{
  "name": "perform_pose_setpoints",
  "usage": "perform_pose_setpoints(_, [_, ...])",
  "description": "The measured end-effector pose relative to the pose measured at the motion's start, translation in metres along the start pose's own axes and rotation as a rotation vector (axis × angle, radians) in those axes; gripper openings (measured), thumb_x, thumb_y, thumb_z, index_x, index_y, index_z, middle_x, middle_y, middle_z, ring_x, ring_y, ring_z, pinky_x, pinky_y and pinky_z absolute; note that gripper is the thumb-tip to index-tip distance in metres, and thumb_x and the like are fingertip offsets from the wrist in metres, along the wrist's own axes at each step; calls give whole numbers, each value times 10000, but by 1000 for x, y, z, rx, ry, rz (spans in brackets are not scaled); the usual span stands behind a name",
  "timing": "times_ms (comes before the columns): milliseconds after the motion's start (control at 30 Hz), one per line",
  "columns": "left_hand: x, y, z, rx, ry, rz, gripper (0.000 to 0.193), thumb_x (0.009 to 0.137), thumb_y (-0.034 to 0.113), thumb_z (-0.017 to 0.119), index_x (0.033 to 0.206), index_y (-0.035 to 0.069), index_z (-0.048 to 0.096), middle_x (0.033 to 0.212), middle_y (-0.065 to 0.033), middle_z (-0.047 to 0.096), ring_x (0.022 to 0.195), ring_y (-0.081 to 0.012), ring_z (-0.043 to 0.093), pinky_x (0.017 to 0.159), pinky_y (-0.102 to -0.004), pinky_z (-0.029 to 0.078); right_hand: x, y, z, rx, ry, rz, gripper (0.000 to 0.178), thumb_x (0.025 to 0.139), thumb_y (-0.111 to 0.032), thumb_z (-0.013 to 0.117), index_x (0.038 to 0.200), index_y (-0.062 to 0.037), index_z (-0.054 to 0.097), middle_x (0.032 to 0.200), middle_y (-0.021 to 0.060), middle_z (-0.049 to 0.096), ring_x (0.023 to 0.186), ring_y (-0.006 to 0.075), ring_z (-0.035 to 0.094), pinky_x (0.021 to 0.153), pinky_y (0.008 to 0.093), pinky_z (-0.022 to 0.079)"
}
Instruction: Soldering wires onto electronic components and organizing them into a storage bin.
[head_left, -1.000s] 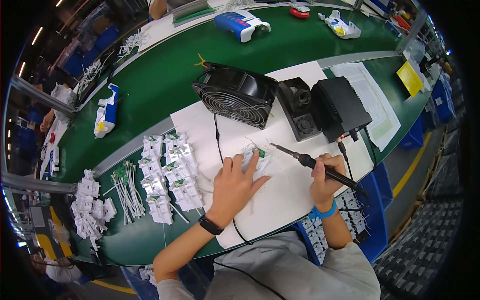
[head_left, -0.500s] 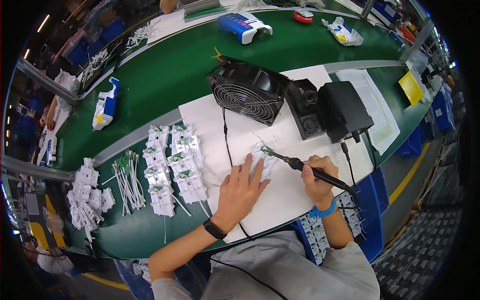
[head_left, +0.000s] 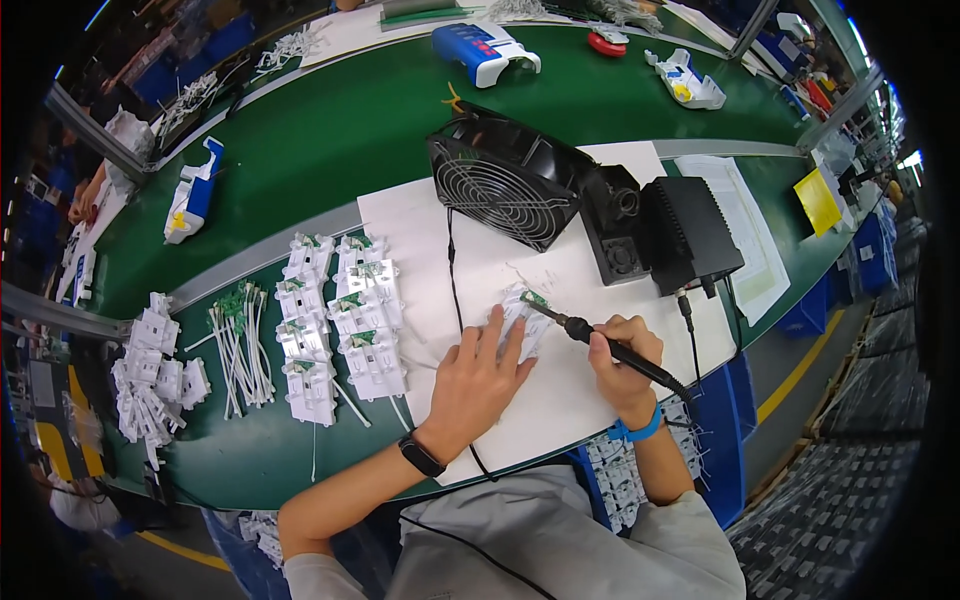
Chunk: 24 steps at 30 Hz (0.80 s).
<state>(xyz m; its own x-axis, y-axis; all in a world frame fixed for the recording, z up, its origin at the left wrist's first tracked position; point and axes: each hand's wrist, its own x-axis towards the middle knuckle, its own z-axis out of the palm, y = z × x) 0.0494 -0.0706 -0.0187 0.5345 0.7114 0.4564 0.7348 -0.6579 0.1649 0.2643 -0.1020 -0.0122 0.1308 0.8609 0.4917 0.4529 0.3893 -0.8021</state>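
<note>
My left hand (head_left: 478, 385) lies with its fingers stretched out and spread over a white plastic housing (head_left: 515, 338) on the white sheet, pressing on it. A small green circuit board (head_left: 533, 299) sits at that housing's far end. My right hand (head_left: 628, 368) is closed round the black handle of a soldering iron (head_left: 640, 362), whose metal tip points left and meets the board or comes very near it; exact contact cannot be made out. Left of my hands, two rows of similar white housings (head_left: 372, 370) carry green boards and white wires.
Beyond my hands stand a black fan (head_left: 505, 185) with a wire grille and a black box-shaped unit (head_left: 690, 232). Bundled white wires (head_left: 240, 350) and piled white plastic parts (head_left: 150, 370) lie at left. Blue-and-white casings (head_left: 485, 52) rest on the green surface. Blue bins (head_left: 720, 430) stand at right.
The whole view has shifted a little, so most things sit slightly further left. My left hand stays on the housing, and the iron's tip remains at the green board.
</note>
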Motion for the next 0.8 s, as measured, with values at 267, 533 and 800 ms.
perform_pose_setpoints(267, [1, 1, 1, -2, 1, -2, 501, 818, 302, 801, 1252, 83, 683, 1294, -135, 629, 892, -221, 593, 668, -302, 566, 1, 1, 2, -79, 52, -47, 224, 908, -41, 682, 799, -2, 491, 609, 90, 574, 514, 117, 509, 509, 251, 406])
perform_pose_setpoints(533, [1, 1, 0, -3, -11, -9, 512, 813, 305, 807, 1257, 85, 681, 1295, -135, 629, 894, -220, 595, 667, -299, 564, 0, 5, 5, 5, 69, 46, 224, 963, -38, 620, 818, -30, 450, 585, 45, 533, 497, 85, 513, 465, 222, 382])
perform_pose_setpoints(800, [1, 0, 2, -22, -9, -10, 518, 807, 301, 811, 1260, 86, 680, 1288, -136, 630, 878, -217, 589, 658, -296, 558, -8, 8, -2, 259, 372, 143, 227, 957, -96, 605, 820, -28, 437, 625, 54, 529, 522, 59, 436, 482, 226, 317])
